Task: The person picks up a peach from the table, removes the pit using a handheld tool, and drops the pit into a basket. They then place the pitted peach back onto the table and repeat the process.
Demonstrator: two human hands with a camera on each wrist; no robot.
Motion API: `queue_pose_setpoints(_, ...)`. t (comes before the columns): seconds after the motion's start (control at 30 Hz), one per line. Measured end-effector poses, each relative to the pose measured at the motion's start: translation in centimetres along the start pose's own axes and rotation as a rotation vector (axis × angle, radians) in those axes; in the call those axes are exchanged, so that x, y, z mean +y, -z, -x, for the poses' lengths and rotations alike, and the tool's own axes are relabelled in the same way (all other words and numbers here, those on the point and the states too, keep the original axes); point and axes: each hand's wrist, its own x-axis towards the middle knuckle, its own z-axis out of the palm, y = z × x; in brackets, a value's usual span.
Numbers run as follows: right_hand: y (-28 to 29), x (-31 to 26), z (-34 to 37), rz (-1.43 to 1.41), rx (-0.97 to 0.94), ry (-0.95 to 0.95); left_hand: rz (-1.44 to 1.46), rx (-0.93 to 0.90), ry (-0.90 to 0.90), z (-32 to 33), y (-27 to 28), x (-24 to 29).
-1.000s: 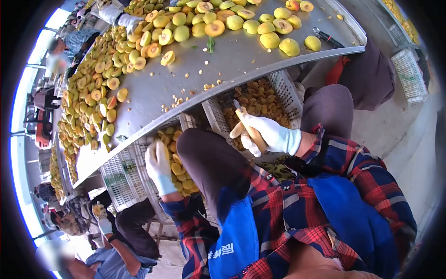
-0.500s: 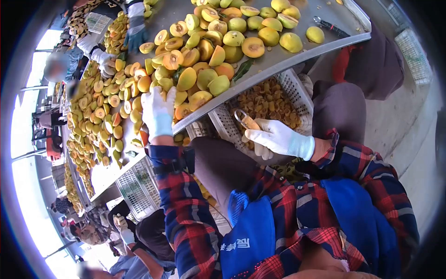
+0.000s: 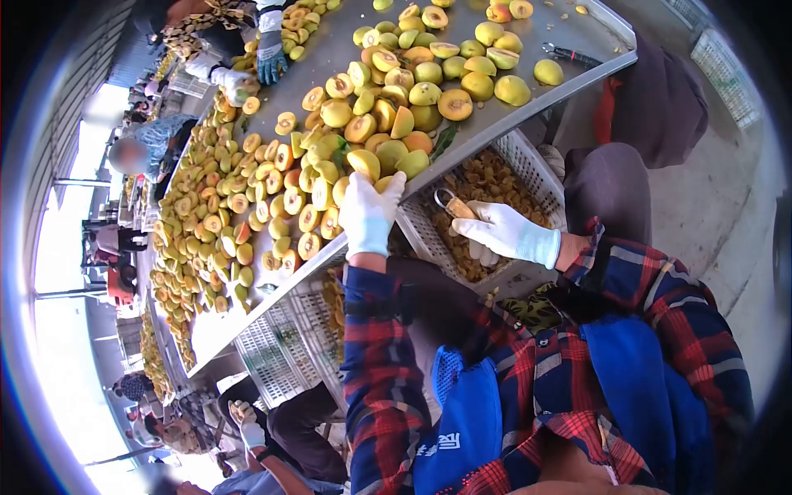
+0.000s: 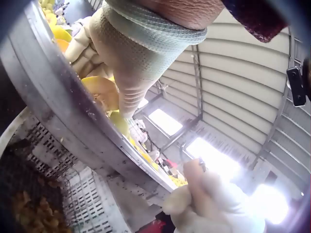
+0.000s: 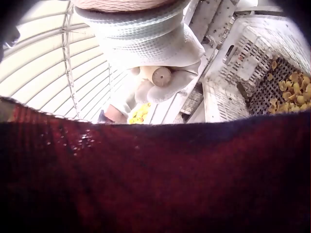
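In the head view my gloved left hand (image 3: 367, 213) is at the metal table's front edge, thumb spread from the fingers, among yellow peach halves (image 3: 363, 128). The left wrist view shows its bent fingers (image 4: 85, 53) and thumb over a cut peach half (image 4: 102, 91); I cannot tell whether they grip it. My gloved right hand (image 3: 499, 231) grips the wooden handle of a loop-bladed pitting tool (image 3: 454, 204), loop pointing toward the table. The handle's round butt (image 5: 162, 76) sticks out of that fist in the right wrist view.
Below the table edge stands a white crate (image 3: 421, 231) with brown-yellow fruit scraps (image 3: 487, 186). More crates (image 3: 276, 355) stand to the left. A black-handled tool (image 3: 573, 56) lies at the table's right end. Other gloved hands (image 3: 271, 59) work at the far side; seated people are at left.
My left hand has come up from the crate below the table into the fruit, then moved right along the edge. Peach halves have shifted toward me. The right hand keeps hold of the pitting tool, now turned.
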Motion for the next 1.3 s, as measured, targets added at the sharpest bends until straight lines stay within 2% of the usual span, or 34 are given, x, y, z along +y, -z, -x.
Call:
queue_pose_setpoints(0.17, -1.0, -0.3, 0.8, -0.082, 0.049, 0.027, 0.069, 0.080, -0.063, -0.8, -2.5, -2.0)
queue_pose_setpoints(0.23, -1.4, -0.5, 1.4, -0.032, 0.074, 0.101, 0.416, 0.295, -0.135, -1.6, -3.4, -4.1)
queue_pose_setpoints(0.27, -1.7, -0.7, 1.8, 0.013, 0.094, 0.165, 0.953, 0.217, 0.024, -0.6, -2.1, -2.9)
queue_pose_setpoints(0.3, -1.8, -0.7, 2.0, 0.114, 0.104, 0.251, 1.224, 0.172, 0.104, 0.5, -0.4, -2.1)
queue_pose_setpoints(0.37, -2.2, -1.7, 2.2, 0.364, 0.163, 0.421, 1.675, -0.076, 0.166, 1.9, 1.1, -2.4)
queue_pose_setpoints(0.4, -2.6, -2.2, 2.2, 0.506, 0.231, 0.562, 1.672, -0.082, 0.173, 2.8, 1.3, -2.3)
queue_pose_setpoints(0.47, -3.6, -2.9, 2.2, 0.566, 0.271, 0.597, 1.866, -0.322, 0.138, 4.7, 1.3, -2.3)
queue_pose_setpoints(0.5, -4.0, -3.3, 2.3, 0.632, 0.307, 0.637, 1.864, -0.331, 0.150, 5.7, 1.4, -1.7)
queue_pose_setpoints(0.53, -4.3, -3.5, 2.2, 0.664, 0.313, 0.644, 1.875, -0.262, 0.158, 6.6, 1.5, -1.0)
queue_pose_setpoints(0.6, -4.9, -3.7, 2.3, 0.642, 0.302, 0.620, 1.870, -0.148, 0.141, 7.8, 1.2, -0.3)
queue_pose_setpoints(0.63, -5.1, -3.8, 2.3, 0.620, 0.288, 0.606, 1.870, -0.150, 0.145, 8.2, 1.0, -0.1)
queue_pose_setpoints(0.7, -5.5, -3.6, 2.1, 0.605, 0.283, 0.599, 1.703, -0.028, 0.009, 9.0, 0.5, 0.2)
queue_pose_setpoints(0.77, -5.6, -4.0, 2.5, 0.401, 0.131, 0.427, 1.754, -0.042, 0.073, 10.3, 1.3, 1.7)
queue_pose_setpoints(0.83, -6.0, -4.6, 3.3, 0.296, 0.085, 0.353, 1.531, 0.086, -0.041, 10.9, 1.3, 2.1)
queue_pose_setpoints(0.87, -6.2, -4.9, 3.6, 0.196, 0.038, 0.282, 1.529, 0.084, -0.039, 10.7, 0.7, 1.7)
queue_pose_setpoints(0.9, -6.3, -5.1, 3.7, 0.194, 0.039, 0.280, 1.311, 0.239, -0.137, 10.3, -0.5, 1.1)
queue_pose_setpoints(0.93, -6.4, -5.2, 3.7, 0.146, 0.000, 0.199, 1.086, 0.384, -0.229, 10.2, -0.9, 1.1)
queue_pose_setpoints(0.97, -6.4, -5.2, 3.7, 0.098, -0.040, 0.116, 1.085, 0.382, -0.227, 10.1, -1.1, 0.9)
queue_pose_setpoints(1.03, -6.2, -4.8, 3.7, 0.036, -0.076, 0.119, 0.974, 0.462, -0.214, 10.1, -0.7, 1.0)
queue_pose_setpoints(1.07, -5.7, -5.0, 3.6, 0.078, -0.137, 0.071, 0.973, 0.459, -0.210, 10.3, -0.2, 1.3)
queue_pose_setpoints(1.13, -4.7, -5.1, 2.8, 0.186, -0.231, -0.001, 1.153, 0.314, -0.104, 10.7, 0.8, 2.0)
queue_pose_setpoints(1.17, -4.4, -4.9, 2.7, 0.193, -0.236, 0.036, 1.152, 0.312, -0.099, 10.7, 0.8, 1.9)
queue_pose_setpoints(1.23, -3.7, -5.2, 2.7, 0.352, -0.280, -0.021, 1.264, 0.114, 0.103, 10.4, 1.0, 1.4)
queue_pose_setpoints(1.27, -3.6, -4.9, 2.7, 0.355, -0.285, -0.020, 1.140, 0.148, 0.062, 10.4, 0.9, 1.4)
queue_pose_setpoints(1.3, -3.3, -4.2, 2.5, 0.169, -0.362, -0.074, 1.139, 0.157, 0.064, 10.4, 0.8, 1.4)
